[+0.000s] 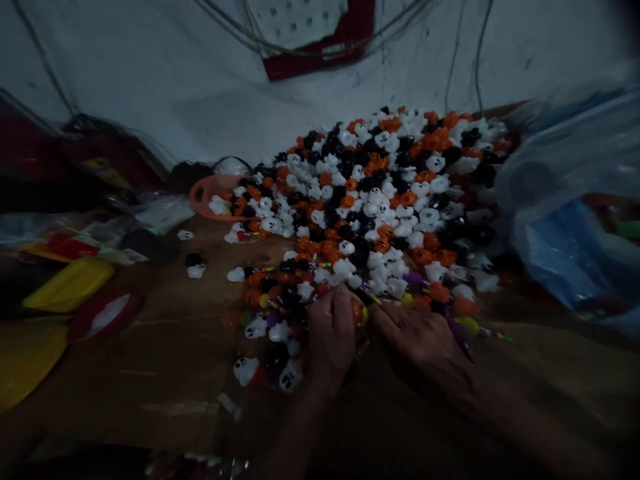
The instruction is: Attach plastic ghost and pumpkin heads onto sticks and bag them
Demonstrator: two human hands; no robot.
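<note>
At the far left, on the brown table (165,380), there is a large yellow tray (30,363), and above it a smaller yellow dish (70,283). Just beside them lies a red dish (80,328) with something pale inside it. A clear plastic bag (165,212) is farther back, and near it one loose white ghost (185,235) lies on the table. An orange basket (200,200) touches the left side of a big pile of toys (373,200), which are white, black and orange and fill the middle of the table up to the wall (200,113). On the wall hangs a red and white calendar (320,63), partly cut off. In front of the pile, to the left of the hands, are more toys together with patterned sticks, and two ghosts (245,371) are lowest there. The left hand (331,330) has its fingers curled closed, and it seems to hold a small orange toy (358,311) at its right side. The right hand (423,340) is close beside this toy, its fingers bent and only partly closed; because of darkness and blur, I cannot tell whether it grips something. To the right of this hand lies another patterned stick (493,334). At the far right stands a big, partly clear bag (565,180) with blue in it.
</note>
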